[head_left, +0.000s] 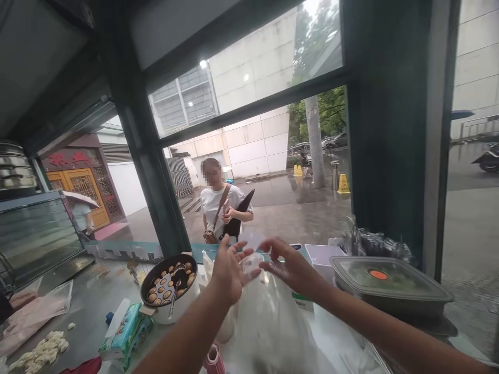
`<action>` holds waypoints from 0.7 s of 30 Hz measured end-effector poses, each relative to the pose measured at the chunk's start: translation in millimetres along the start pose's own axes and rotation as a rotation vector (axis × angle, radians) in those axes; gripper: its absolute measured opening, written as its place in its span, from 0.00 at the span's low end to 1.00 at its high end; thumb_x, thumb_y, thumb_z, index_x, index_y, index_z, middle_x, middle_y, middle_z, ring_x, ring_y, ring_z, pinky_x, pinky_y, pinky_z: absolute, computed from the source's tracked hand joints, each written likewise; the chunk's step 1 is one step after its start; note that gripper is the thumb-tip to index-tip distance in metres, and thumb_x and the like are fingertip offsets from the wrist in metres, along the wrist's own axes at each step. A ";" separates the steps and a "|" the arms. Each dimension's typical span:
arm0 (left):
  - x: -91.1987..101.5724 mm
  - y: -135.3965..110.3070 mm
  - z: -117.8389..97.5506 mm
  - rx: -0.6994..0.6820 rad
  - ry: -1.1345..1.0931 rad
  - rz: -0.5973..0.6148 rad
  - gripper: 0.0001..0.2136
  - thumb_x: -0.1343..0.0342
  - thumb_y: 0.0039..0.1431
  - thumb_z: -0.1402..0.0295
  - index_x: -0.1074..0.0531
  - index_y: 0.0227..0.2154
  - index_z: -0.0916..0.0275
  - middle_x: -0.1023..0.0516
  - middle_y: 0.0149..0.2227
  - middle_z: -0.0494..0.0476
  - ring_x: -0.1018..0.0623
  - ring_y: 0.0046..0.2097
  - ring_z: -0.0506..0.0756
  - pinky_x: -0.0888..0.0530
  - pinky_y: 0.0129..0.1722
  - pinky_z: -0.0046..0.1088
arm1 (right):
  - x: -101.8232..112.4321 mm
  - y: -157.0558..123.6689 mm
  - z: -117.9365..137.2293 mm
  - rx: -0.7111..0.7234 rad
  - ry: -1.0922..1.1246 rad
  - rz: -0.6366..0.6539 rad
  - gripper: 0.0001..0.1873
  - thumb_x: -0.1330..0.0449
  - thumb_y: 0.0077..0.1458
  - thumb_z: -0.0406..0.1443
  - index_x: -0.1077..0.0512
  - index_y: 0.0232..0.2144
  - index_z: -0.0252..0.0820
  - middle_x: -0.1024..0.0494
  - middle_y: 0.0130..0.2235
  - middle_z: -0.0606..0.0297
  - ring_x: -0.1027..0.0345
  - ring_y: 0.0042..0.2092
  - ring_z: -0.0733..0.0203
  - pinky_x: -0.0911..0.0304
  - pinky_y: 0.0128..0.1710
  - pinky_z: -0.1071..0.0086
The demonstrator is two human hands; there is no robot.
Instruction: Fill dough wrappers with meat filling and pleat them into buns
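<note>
I find one piece of clear film point(253, 262) raised above the counter, between the left hand point(229, 275) and right hand point(290, 266); blur hides its long axis and which way it points. Left fingers: spread apart, at its left side. Right fingertips: curled at its right edge; whether they pinch it, I cannot tell. Counted: one pot point(183, 306) with one ladle point(174, 298), left; one tub point(393, 302), right; one person point(210, 208) directly beyond, far side.
</note>
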State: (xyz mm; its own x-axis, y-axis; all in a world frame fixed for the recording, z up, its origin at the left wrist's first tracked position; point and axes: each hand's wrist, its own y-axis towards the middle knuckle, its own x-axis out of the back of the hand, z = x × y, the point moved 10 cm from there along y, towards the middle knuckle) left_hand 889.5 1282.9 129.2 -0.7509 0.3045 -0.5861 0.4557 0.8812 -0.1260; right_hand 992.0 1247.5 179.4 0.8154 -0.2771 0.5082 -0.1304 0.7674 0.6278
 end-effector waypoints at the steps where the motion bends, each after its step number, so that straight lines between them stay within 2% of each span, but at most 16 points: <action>1: -7.3 9.2 -10.5 -0.024 0.033 0.034 0.26 0.59 0.51 0.47 0.35 0.41 0.64 0.34 0.41 0.62 0.29 0.36 0.55 0.29 0.30 0.31 | -3.2 13.1 -3.3 -0.001 0.050 0.041 0.17 0.44 0.47 0.41 0.37 0.41 0.42 0.32 0.38 0.62 0.40 0.28 0.67 0.39 0.30 0.69; 4: -30.5 38.3 -42.8 -0.089 0.189 0.134 0.28 0.61 0.51 0.45 0.34 0.39 0.65 0.32 0.40 0.63 0.29 0.35 0.56 0.29 0.27 0.31 | -22.8 55.3 -12.6 0.008 0.262 0.241 0.24 0.43 0.45 0.39 0.37 0.47 0.42 0.32 0.45 0.58 0.35 0.33 0.65 0.38 0.31 0.69; 6: -37.4 58.8 -64.0 -0.121 0.281 0.134 0.29 0.63 0.51 0.45 0.33 0.39 0.66 0.32 0.40 0.64 0.28 0.35 0.56 0.29 0.27 0.32 | -31.2 85.9 -21.3 -0.009 0.332 0.324 0.23 0.42 0.42 0.36 0.34 0.44 0.41 0.30 0.43 0.59 0.34 0.37 0.61 0.38 0.32 0.70; 8: -32.5 76.0 -94.9 -0.240 0.372 0.043 0.28 0.61 0.51 0.45 0.33 0.39 0.65 0.32 0.40 0.64 0.28 0.36 0.57 0.29 0.28 0.31 | -30.2 120.4 -40.2 -0.094 0.235 0.293 0.19 0.42 0.40 0.34 0.30 0.40 0.38 0.27 0.36 0.60 0.34 0.34 0.62 0.39 0.29 0.72; 10: -19.2 82.1 -132.1 -0.429 0.438 -0.094 0.26 0.59 0.52 0.46 0.33 0.39 0.64 0.33 0.42 0.64 0.28 0.40 0.57 0.29 0.30 0.30 | -19.9 155.5 -60.1 -0.183 0.031 0.183 0.13 0.42 0.39 0.32 0.28 0.32 0.36 0.28 0.28 0.63 0.36 0.28 0.64 0.42 0.25 0.74; 12: -1.2 79.0 -158.9 -0.552 0.424 -0.182 0.24 0.58 0.52 0.47 0.33 0.40 0.63 0.35 0.47 0.64 0.30 0.44 0.58 0.28 0.33 0.31 | -7.3 188.3 -73.7 -0.231 -0.127 0.067 0.09 0.43 0.39 0.30 0.28 0.28 0.35 0.29 0.24 0.65 0.38 0.26 0.66 0.44 0.24 0.75; 15: 33.3 68.6 -170.6 -0.528 0.361 -0.193 0.25 0.58 0.53 0.48 0.34 0.41 0.64 0.37 0.50 0.66 0.30 0.46 0.60 0.27 0.36 0.35 | 5.1 230.8 -91.8 -0.274 -0.209 -0.020 0.10 0.43 0.37 0.28 0.28 0.28 0.35 0.31 0.23 0.67 0.39 0.25 0.68 0.47 0.23 0.77; 18: 84.8 43.0 -170.0 -0.488 0.366 -0.267 0.24 0.57 0.53 0.50 0.34 0.43 0.64 0.36 0.50 0.67 0.30 0.47 0.61 0.28 0.39 0.38 | 20.0 262.9 -117.0 -0.350 -0.278 -0.092 0.09 0.42 0.38 0.29 0.28 0.28 0.35 0.31 0.23 0.66 0.38 0.26 0.67 0.47 0.23 0.77; 21: 151.5 10.5 -155.9 -0.380 0.334 -0.359 0.23 0.57 0.54 0.52 0.34 0.44 0.65 0.32 0.49 0.66 0.30 0.47 0.62 0.30 0.43 0.42 | 33.3 283.3 -146.4 -0.442 -0.333 -0.163 0.09 0.40 0.42 0.32 0.29 0.29 0.34 0.29 0.26 0.63 0.36 0.29 0.65 0.44 0.25 0.75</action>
State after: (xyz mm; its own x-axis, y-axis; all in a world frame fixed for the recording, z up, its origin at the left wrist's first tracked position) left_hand 705.9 1394.7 163.9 -0.9628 0.0081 -0.2701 -0.0088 0.9981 0.0612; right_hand 1064.8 1540.3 287.8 0.5747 -0.5245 0.6282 0.2883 0.8482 0.4443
